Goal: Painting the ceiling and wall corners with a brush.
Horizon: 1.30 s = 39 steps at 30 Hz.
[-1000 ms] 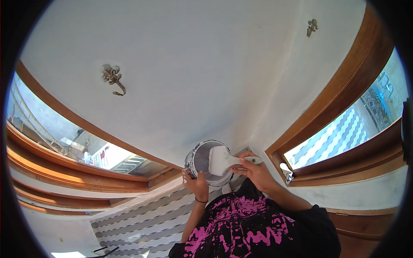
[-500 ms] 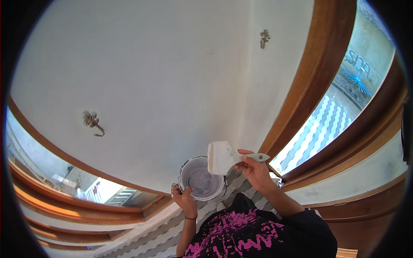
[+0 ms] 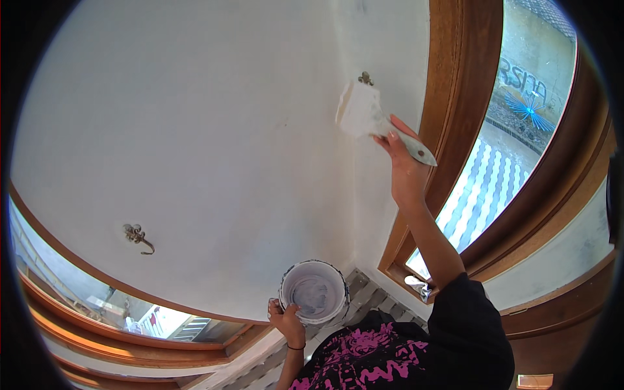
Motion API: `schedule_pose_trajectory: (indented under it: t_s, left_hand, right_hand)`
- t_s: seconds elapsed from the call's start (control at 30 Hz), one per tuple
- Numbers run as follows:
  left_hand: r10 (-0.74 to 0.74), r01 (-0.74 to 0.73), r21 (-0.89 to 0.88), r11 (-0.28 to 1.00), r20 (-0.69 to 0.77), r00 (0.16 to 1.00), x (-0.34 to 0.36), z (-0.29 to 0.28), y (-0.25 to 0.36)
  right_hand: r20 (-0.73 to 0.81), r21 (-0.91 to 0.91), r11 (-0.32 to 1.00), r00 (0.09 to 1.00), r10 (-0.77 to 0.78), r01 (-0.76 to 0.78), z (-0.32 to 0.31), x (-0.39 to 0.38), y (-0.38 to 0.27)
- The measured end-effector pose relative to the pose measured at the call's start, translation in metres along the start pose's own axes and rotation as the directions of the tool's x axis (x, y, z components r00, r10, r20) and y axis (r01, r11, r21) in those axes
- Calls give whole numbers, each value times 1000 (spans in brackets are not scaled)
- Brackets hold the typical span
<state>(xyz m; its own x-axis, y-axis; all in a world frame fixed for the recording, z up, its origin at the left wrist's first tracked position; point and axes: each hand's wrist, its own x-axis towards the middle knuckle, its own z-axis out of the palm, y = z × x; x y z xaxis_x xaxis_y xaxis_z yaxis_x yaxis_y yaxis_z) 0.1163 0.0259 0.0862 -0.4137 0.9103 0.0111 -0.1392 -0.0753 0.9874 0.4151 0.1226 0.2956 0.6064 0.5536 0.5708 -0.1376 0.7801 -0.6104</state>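
My left hand (image 3: pixel 286 318) grips the side of a white paint bucket (image 3: pixel 331 292) low in the middle, which has pale grey paint in its bottom. My right hand (image 3: pixel 403 153) is raised, closed round the pale handle of a wide paintbrush (image 3: pixel 359 108). The white, paint-coated head is up at the white wall (image 3: pixel 227 117), close to the inside corner, just below and partly over a small metal hook (image 3: pixel 365 77); I cannot tell whether it touches. A second metal hook (image 3: pixel 136 235) is on the wall at lower left.
A wood-framed window (image 3: pixel 461 71) runs along the right, another wood-framed window (image 3: pixel 97 311) along the lower left. A crumpled white object (image 3: pixel 417 285) sits on the right sill. A patterned tile floor (image 3: pixel 370 292) shows below the bucket.
My right hand has lifted the brush out from over the bucket, up and rightward to the wall by the hook. My left hand still holds the bucket. The view has shifted.
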Motion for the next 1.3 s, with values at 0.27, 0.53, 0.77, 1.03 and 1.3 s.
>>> schedule_pose_trajectory:
  t_s: [0.27, 0.53, 0.77, 1.03, 1.3]
  left_hand:
    - [42, -42, -6, 999, -7, 999, 6, 7, -17]
    - [-9, 9, 0, 1000, -17, 1000, 10, 5, -23]
    - [34, -32, 26, 999, -69, 997, 19, 12, -35]
    - [-13, 11, 95, 995, 12, 1000, 21, 11, -42]
    - [-29, 29, 15, 999, -17, 999, 18, 11, -42]
  right_hand:
    - [314, -403, 721, 825, -470, 564, 22, 22, 55]
    - [527, -370, 556, 661, -534, 744, 19, 62, 25]
    - [711, -331, 468, 543, -447, 819, -8, 58, 59]
    - [709, -218, 417, 437, -553, 882, 47, 88, 33]
    - [805, -315, 632, 552, -218, 708, -50, 6, 103]
